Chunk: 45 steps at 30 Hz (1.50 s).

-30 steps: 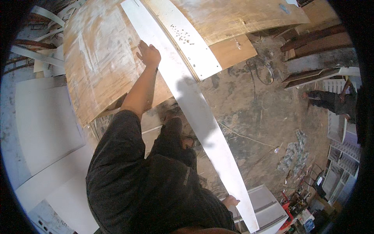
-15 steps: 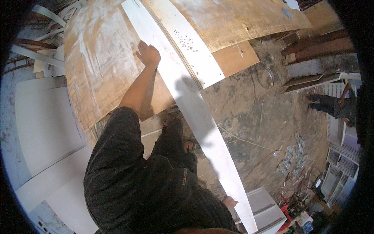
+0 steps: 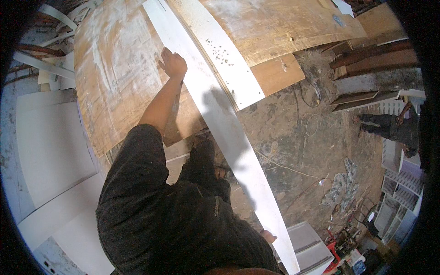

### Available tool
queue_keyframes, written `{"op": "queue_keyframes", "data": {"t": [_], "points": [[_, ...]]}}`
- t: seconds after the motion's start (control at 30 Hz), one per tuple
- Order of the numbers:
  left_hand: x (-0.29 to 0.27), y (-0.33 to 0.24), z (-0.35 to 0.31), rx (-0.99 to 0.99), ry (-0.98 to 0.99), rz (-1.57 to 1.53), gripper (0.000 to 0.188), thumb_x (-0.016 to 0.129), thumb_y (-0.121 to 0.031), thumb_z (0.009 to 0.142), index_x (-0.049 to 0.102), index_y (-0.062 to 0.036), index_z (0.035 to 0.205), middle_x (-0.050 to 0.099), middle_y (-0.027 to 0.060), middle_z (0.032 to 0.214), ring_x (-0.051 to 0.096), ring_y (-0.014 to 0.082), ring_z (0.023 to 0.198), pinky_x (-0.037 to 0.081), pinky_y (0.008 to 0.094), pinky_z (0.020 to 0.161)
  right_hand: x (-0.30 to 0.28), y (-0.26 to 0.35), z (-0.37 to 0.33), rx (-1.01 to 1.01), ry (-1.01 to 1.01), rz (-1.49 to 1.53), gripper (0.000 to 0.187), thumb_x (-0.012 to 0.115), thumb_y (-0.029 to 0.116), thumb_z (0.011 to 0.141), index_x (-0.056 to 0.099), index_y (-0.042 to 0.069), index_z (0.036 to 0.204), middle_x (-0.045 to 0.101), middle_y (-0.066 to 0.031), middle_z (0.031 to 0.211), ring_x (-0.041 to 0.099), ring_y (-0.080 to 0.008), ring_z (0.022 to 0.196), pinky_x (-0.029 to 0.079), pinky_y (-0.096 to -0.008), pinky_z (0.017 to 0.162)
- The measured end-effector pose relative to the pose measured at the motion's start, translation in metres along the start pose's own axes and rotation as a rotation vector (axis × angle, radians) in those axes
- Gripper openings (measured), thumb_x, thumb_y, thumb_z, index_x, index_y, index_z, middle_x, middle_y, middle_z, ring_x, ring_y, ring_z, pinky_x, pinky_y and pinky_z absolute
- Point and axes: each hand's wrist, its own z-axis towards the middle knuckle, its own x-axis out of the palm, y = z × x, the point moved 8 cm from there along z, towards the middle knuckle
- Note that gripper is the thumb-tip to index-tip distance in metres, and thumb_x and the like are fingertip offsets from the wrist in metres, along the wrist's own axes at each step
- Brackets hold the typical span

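Over a dusty plywood table [image 3: 114, 78], the left hand [image 3: 173, 63] still presses curled fingers on a long white board's [image 3: 229, 133] edge. Near the body, the right hand [image 3: 268, 236] grips its lower end. Little has shifted since earlier.
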Motion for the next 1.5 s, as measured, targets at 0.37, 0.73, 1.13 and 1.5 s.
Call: {"op": "queue_keyframes", "data": {"t": [0.37, 0.73, 1.13, 1.5], "points": [[0.008, -0.007, 0.024, 0.047, -0.062, 0.016, 0.057, 0.035, -0.021, 0.096, 0.029, 0.0055, 0.146, 0.03, 0.0181, 0.154, 0.024, 0.0302, 0.145, 0.014, 0.0564, 0.117, -0.002, 0.015, -0.001, -0.249, -0.191, -0.021, 0.06, 0.048, 0.064, 0.088, 0.054, 0.005, 0.081, 0.05, -0.0097, 0.08, 0.048, -0.0248, 0.076, 0.043, -0.0423, 0.073], [0.011, -0.005, 0.045, 0.02, 0.001, 0.03, 0.058, 0.034, -0.021, 0.098, 0.025, 0.0055, 0.148, 0.026, 0.0157, 0.157, 0.02, 0.0259, 0.147, 0.011, 0.0527, 0.119, 0.011, 0.003, -0.014, -0.306, -0.334, 0.008, 0.064, 0.042, 0.063, 0.091, 0.057, 0.001, 0.081, 0.055, -0.0148, 0.074, 0.053, -0.0305, 0.067, 0.046, -0.0478, 0.07], [0.012, 0.006, 0.066, 0.047, 0.001, 0.014, 0.06, 0.035, -0.022, 0.098, 0.021, 0.0074, 0.149, 0.023, 0.0173, 0.158, 0.017, 0.0287, 0.148, 0.011, 0.0549, 0.119, -0.008, -0.017, 0.054, -0.071, 0.01, -0.105, 0.065, 0.038, 0.062, 0.094, 0.059, 0.001, 0.098, 0.058, -0.018, 0.093, 0.051, -0.0316, 0.087, 0.041, -0.0444, 0.083], [0.002, -0.016, -0.007, -0.025, 0.085, 0.02, 0.061, 0.036, -0.024, 0.1, 0.017, 0.0028, 0.151, 0.019, 0.0143, 0.16, 0.015, 0.0276, 0.149, 0.011, 0.0545, 0.118, 0.044, -0.014, -0.018, -0.455, 0.055, -0.093, 0.058, 0.039, 0.059, 0.093, 0.046, 0.006, 0.07, 0.049, -0.0089, 0.067, 0.047, -0.0246, 0.064, 0.041, -0.0421, 0.064]]}}
